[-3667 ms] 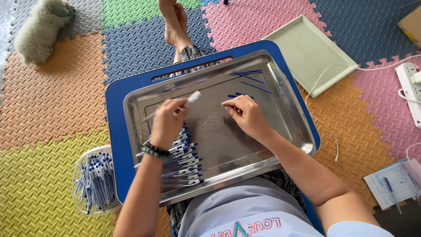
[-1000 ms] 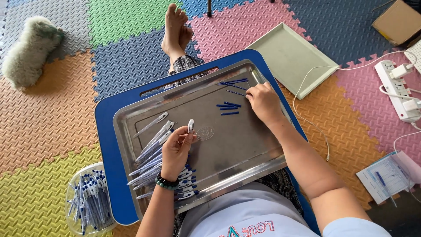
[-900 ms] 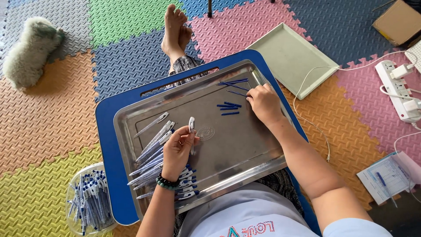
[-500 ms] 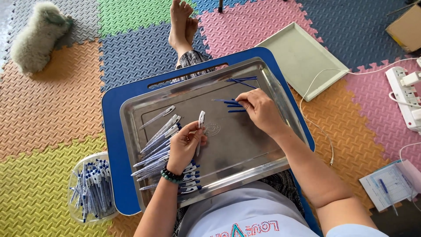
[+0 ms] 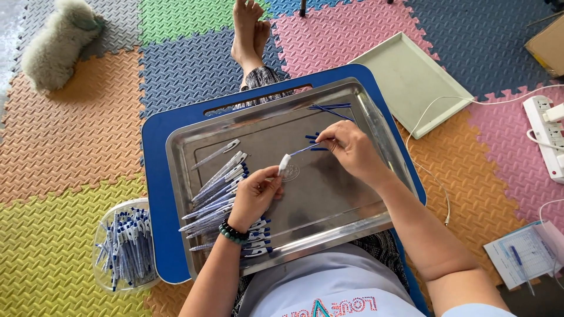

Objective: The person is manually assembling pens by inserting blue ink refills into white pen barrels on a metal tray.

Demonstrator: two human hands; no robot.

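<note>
Foam floor tiles (image 5: 76,141) in orange, yellow, green, pink and blue-grey lie all around, and over the person's lap sits a blue lap desk (image 5: 158,176) carrying a steel tray (image 5: 329,199). Above the middle of the tray the two hands meet. The left hand (image 5: 254,194), a dark bead bracelet (image 5: 233,233) at its wrist, pinches a clear pen barrel with a white end (image 5: 284,164) between thumb and fingers. The right hand (image 5: 351,151) is closed on a thin blue refill (image 5: 305,149), its tip at the barrel's white end — whether it has entered the barrel cannot be told.

Under and to the left of the left hand lies a fanned row of clear pens with white clips (image 5: 220,188), touching one another on the tray. Beyond the right hand, near the tray's far rim, a few loose blue refills (image 5: 330,108) lie together.

Left of the left forearm, on the floor just beside the desk, stands a clear tub of blue and white pen parts (image 5: 124,246). To the right, beyond the right hand, a pale green tray (image 5: 411,82) lies on the mat, with a white power strip (image 5: 547,135) farther out. Bare feet (image 5: 249,29) rest past the desk, and a fluffy grey-white animal (image 5: 59,41) lies at far left.
</note>
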